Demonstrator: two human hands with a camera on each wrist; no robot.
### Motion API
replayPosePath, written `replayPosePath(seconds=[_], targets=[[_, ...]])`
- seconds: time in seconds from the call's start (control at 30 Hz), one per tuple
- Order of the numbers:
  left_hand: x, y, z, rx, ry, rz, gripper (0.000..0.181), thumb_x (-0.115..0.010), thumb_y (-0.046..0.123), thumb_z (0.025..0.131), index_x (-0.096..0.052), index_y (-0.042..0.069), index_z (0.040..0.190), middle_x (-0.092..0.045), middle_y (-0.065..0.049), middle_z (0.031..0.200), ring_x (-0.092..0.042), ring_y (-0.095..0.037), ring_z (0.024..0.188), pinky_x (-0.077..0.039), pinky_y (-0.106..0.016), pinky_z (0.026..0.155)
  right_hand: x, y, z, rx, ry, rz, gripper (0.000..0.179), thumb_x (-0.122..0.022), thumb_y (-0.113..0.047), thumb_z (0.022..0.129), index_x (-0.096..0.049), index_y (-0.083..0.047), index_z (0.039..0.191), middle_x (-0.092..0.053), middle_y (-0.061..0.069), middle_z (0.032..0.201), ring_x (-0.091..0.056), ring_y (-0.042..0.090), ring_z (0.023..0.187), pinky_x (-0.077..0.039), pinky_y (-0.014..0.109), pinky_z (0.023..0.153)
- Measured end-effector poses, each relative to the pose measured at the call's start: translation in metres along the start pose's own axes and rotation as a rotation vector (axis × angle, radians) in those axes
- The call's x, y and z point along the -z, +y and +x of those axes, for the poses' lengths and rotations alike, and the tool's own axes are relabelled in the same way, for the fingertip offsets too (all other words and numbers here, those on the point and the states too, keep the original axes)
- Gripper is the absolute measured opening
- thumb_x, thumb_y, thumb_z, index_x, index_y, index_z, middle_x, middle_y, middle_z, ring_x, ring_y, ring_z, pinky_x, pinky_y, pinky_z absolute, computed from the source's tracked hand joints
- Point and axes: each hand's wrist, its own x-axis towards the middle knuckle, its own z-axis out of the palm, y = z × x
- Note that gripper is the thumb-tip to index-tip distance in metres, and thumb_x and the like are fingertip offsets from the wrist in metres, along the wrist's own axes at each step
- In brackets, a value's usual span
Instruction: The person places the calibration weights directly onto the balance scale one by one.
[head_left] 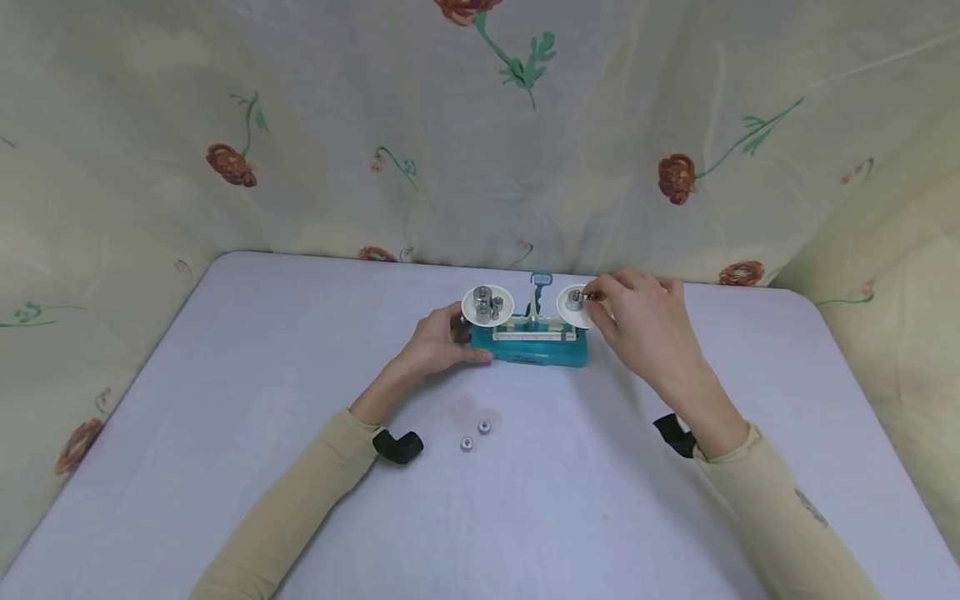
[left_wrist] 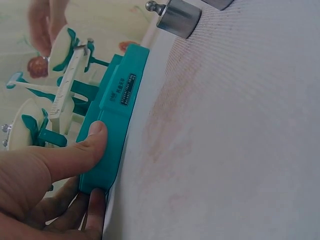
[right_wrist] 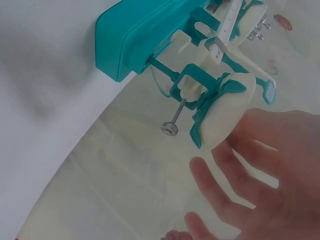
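A teal balance scale [head_left: 530,352] with two white pans stands near the table's far edge. My left hand [head_left: 438,342] grips the left end of its base; in the left wrist view the thumb [left_wrist: 92,150] lies along the front face. Several metal weights [head_left: 483,302] stand in the left pan [head_left: 468,315]. Over the right pan [head_left: 566,320], my right hand [head_left: 648,325] pinches a small metal weight, mostly hidden by thumb and index finger. Beside those fingertips another weight [head_left: 575,301] stands in this pan. In the right wrist view the pan's underside [right_wrist: 227,112] hides the fingertips.
Two small weights [head_left: 476,436] stand on the white table [head_left: 540,517] in front of the scale. A flowered curtain [head_left: 585,150] hangs right behind the far edge. An adjusting screw [right_wrist: 170,128] sticks out at the scale's right end.
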Motion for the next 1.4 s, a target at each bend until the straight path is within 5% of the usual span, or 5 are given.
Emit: replayPosePath(seconds=[1.0, 1.4], targets=[[-0.001, 0.000, 0.000, -0.005, 0.007, -0.021, 0.085, -0.092, 0.008, 0.085, -0.049, 0.007, 0.158, -0.060, -0.015, 0.157, -0.061, -0.034, 0.144, -0.049, -0.044, 0.122, 0.006, -0.002, 0.002, -0.058, -0.095, 0.028, 0.021, -0.076, -0.018, 0.101, -0.077, -0.006, 0.118, -0.077, 0.021, 0.121, -0.063, 0.047, 0.119, -0.035, 0.071, 0.106], [0.000, 0.001, -0.002, -0.001, 0.004, -0.016, 0.085, -0.092, 0.009, 0.085, -0.049, 0.007, 0.158, -0.060, -0.016, 0.157, -0.060, -0.035, 0.145, -0.049, -0.044, 0.122, 0.011, -0.003, -0.005, -0.045, -0.033, 0.029, 0.020, -0.077, -0.018, 0.100, -0.077, -0.006, 0.117, -0.078, 0.020, 0.119, -0.065, 0.044, 0.112, -0.037, 0.072, 0.105]])
